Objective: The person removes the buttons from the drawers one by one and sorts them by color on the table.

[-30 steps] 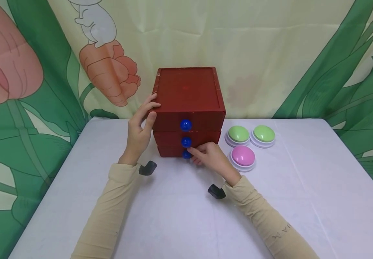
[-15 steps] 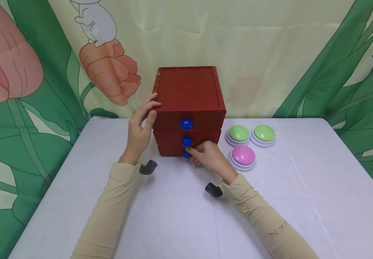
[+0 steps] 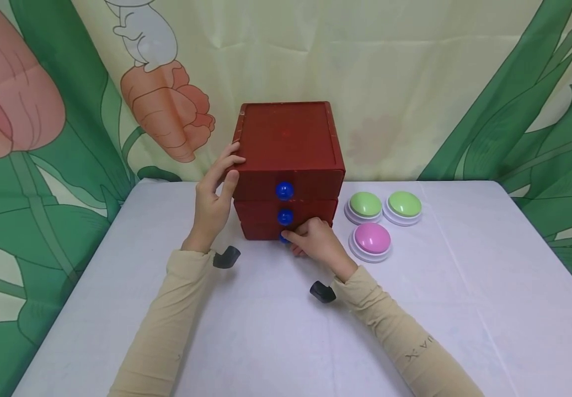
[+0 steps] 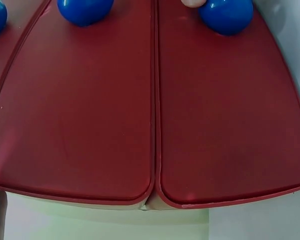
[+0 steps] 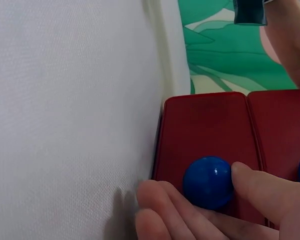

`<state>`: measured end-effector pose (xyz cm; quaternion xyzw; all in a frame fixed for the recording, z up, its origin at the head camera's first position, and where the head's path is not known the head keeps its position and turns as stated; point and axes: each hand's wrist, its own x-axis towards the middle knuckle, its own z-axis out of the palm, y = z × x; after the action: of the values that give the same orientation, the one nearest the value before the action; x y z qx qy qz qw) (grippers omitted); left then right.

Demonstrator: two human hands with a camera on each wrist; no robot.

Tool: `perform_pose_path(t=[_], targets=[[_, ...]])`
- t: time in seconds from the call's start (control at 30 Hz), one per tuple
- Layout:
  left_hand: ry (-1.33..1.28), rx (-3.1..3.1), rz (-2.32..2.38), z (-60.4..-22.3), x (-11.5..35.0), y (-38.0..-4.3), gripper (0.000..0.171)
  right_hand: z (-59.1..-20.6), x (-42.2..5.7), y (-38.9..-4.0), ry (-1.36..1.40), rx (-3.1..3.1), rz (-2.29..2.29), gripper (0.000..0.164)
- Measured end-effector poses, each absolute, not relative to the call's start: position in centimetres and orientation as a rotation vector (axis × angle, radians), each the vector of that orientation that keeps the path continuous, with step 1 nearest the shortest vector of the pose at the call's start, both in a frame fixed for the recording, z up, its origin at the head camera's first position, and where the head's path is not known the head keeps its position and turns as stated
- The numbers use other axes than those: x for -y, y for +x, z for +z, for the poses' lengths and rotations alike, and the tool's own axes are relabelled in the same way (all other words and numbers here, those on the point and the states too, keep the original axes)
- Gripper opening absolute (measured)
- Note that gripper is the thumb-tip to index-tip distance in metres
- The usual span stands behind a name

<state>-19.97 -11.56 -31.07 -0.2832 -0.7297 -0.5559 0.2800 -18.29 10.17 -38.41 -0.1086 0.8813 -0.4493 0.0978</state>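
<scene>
A dark red three-drawer cabinet (image 3: 288,138) stands at the back of the table, each drawer front bearing a round blue knob. My left hand (image 3: 211,201) rests against the cabinet's upper left side, fingers extended along the top edge and thumb near the front corner. At the lowest drawer, my right hand (image 3: 319,242) pinches the bottom knob (image 5: 208,182) between thumb and index finger; the other fingers curl below it. The middle knob (image 3: 285,216) and top knob (image 3: 284,191) are untouched. In the left wrist view, a fingertip (image 4: 194,2) touches the bottom knob. All drawers look closed.
Right of the cabinet sit two green push-button lights (image 3: 365,205) and a pink one (image 3: 372,238), all on white bases. A white cloth covers the table (image 3: 266,331). Behind it hangs a printed curtain (image 3: 390,82). A black wrist mount (image 3: 322,292) juts from each sleeve.
My right hand has shifted slightly left, and its thumb has come down from above the bottom knob onto it. The left hand and the cabinet have stayed put.
</scene>
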Motion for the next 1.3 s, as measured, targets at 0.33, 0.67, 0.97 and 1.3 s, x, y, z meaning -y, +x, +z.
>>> perform_pose_path(t=[0.33, 0.67, 0.97, 1.3], targets=[[-0.758, 1.965, -1.495, -31.1, 11.6, -20.0, 0.029, -38.6, -10.2, -18.0, -0.316, -2.642, -1.353, 0.03], [-0.758, 1.965, -1.499, -31.1, 11.7, -20.0, 0.029, -38.7, -10.3, -17.6, -0.327, -2.658, -1.343, 0.03], [-0.76, 1.955, -1.494, -30.9, 11.6, -19.9, 0.028, -38.4, -10.4, -16.3, -0.296, -2.627, -1.324, 0.03], [-0.745, 1.971, -1.504, -30.9, 11.6, -19.7, 0.026, -38.7, -10.8, -14.7, -0.362, -2.622, -1.337, 0.028]])
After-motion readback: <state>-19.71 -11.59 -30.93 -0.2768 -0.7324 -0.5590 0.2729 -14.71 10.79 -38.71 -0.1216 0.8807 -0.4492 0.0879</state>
